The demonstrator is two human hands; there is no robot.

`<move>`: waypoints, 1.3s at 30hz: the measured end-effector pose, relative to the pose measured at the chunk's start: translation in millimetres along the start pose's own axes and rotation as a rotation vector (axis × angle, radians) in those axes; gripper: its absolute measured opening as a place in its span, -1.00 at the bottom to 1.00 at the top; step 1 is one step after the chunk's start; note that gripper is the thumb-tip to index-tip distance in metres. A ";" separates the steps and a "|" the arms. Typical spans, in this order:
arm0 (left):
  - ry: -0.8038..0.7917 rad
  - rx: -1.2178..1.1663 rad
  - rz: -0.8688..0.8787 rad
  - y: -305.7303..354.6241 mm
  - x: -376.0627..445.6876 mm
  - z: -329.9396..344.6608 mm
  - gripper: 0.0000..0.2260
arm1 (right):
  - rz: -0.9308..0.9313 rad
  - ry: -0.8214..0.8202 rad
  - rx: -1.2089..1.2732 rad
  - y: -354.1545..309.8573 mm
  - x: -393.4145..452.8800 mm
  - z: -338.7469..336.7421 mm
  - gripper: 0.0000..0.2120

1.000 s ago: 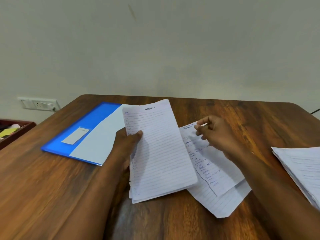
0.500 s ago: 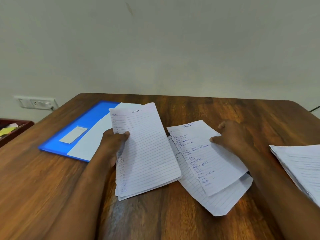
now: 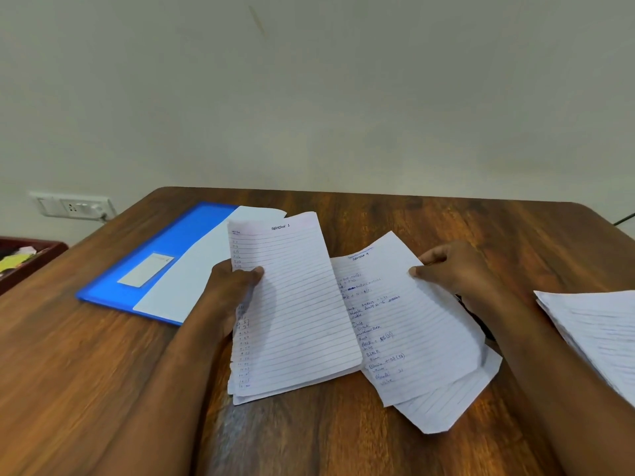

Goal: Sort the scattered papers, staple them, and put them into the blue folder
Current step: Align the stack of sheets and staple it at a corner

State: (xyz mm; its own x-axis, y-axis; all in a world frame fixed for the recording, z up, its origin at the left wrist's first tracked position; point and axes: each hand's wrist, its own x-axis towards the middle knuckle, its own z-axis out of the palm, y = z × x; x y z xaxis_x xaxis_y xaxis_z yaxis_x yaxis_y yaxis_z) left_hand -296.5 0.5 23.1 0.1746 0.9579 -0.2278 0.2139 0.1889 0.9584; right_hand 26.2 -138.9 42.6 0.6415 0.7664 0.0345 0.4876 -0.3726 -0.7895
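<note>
Starting at the left edge, a dark red tray (image 3: pixel 31 259) sits beside the brown wooden table (image 3: pixel 103 389), holding what looks like yellow and white paper scraps, too blurred to name. On the table's left part lies the flat blue plastic folder (image 3: pixel 144 255), closed, with a pale label on its cover and a white sheet (image 3: pixel 182 290) lying over or poking out of its right side; I cannot tell which, nor what is inside. Next comes the left hand (image 3: pixel 230 293), its thumb pressed on the face of a thin stack of white lined papers headed "Section 1" (image 3: pixel 295 304) and its fingers curled behind the stack's left edge, so it is clamped on that stack, held tilted up off the wood. To its right, the right hand (image 3: pixel 457 269) pinches the upper right edge of a handwritten lined sheet headed "Section 4" (image 3: pixel 405 324), which lies on another lined sheet (image 3: pixel 457 403) on the table. At the far right a separate loose pile of lined papers (image 3: pixel 598 334) rests well apart. These sheets should be very light, limp and easily creased or slid out of order, so they are best taken by an edge or corner with thumb over fingers, then squared against the table before stapling. No stapler is visible.
</note>
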 end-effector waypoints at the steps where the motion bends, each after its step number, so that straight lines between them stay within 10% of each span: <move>1: -0.003 -0.004 0.000 -0.5 0.3 0.1 -0.71 | -0.003 -0.003 0.034 -0.5 -0.5 -0.9 -0.90; 39: -0.090 -0.125 0.104 -3.0 -10.6 29.8 -0.71 | -0.005 -0.131 0.665 -36.9 -29.6 23.7 -0.89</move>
State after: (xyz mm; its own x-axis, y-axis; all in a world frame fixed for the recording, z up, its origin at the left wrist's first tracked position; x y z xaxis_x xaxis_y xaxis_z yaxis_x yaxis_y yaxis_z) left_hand -270.4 -16.7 17.5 0.2757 0.9517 -0.1353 0.0705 0.1204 0.9902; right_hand -24.8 -135.5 56.2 0.5429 0.8398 -0.0027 -0.0044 -0.0004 -1.0000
